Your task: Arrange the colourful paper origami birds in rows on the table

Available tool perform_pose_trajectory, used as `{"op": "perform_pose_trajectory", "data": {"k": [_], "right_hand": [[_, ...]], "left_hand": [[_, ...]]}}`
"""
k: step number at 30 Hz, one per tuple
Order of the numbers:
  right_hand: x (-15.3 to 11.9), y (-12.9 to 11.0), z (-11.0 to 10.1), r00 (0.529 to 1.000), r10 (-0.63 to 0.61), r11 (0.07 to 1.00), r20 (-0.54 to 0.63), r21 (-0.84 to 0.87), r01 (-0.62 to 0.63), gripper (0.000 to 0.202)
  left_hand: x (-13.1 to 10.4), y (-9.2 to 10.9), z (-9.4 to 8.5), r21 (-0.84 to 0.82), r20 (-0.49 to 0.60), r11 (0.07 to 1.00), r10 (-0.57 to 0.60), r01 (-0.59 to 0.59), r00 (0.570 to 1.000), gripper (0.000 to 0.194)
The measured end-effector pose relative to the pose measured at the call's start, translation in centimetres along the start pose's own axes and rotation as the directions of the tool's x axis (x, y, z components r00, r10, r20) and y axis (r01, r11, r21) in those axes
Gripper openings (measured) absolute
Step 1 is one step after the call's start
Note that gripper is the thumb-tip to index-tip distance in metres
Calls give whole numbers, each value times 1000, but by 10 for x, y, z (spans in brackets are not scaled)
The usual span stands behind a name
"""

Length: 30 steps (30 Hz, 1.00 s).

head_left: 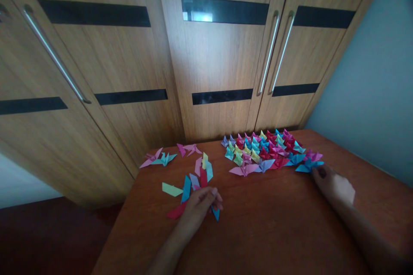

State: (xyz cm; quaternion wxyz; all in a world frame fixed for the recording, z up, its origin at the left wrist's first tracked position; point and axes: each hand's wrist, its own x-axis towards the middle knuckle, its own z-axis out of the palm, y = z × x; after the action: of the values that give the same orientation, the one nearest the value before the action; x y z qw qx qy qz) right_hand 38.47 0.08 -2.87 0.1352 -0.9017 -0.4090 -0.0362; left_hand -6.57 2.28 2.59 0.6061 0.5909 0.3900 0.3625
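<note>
My right hand (336, 185) pinches the near edge of a blue paper crane (308, 166), at the front right corner of closely set rows of folded cranes (264, 148). Over the middle of the table, my left hand (201, 204) has its fingers curled together. A blue folded paper piece (216, 214) pokes out below those fingers; the rest of it is hidden. Around this hand lie flat folded pieces: a pale green one (172, 189), a blue one (186, 189), a red one (177, 211) and a lilac one (194, 181).
Farther back are a pink crane (154, 157), a turquoise crane (164, 160) and pink folded paper (192, 149). The brown table (264, 223) stands against a wooden wardrobe (216, 60) with metal handles. A pale blue wall (371, 107) rises on the right.
</note>
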Motion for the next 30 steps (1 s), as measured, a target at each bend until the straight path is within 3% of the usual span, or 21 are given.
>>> {"op": "perform_pose_trajectory", "data": {"k": [10, 15, 18, 21, 26, 30], "right_hand": [[-1, 1, 0, 997, 60, 995, -43, 77, -56, 48], [-6, 3, 0, 980, 45, 986, -195, 167, -12, 42], [-16, -10, -1, 946, 4, 970, -323, 233, 75, 37], [-35, -43, -6, 914, -140, 896, -380, 344, 280, 36], [-88, -131, -17, 850, -442, 617, -288, 590, 521, 28], [-132, -199, -15, 742, -654, 488, -150, 666, 564, 18]], "left_hand": [[-1, 2, 1, 20, -1, 1000, -3, 3, 1000, 41], [0, -1, -1, 19, -4, 1000, -9, 9, 1000, 42], [1, -4, -2, 6, 1, 1000, -16, 16, 1000, 43], [2, -5, -3, -6, -35, 1000, -22, 22, 999, 42], [7, 5, -20, 12, -215, 999, 48, -47, 975, 37], [13, 10, -57, 9, -457, 998, 64, -67, 887, 39]]}}
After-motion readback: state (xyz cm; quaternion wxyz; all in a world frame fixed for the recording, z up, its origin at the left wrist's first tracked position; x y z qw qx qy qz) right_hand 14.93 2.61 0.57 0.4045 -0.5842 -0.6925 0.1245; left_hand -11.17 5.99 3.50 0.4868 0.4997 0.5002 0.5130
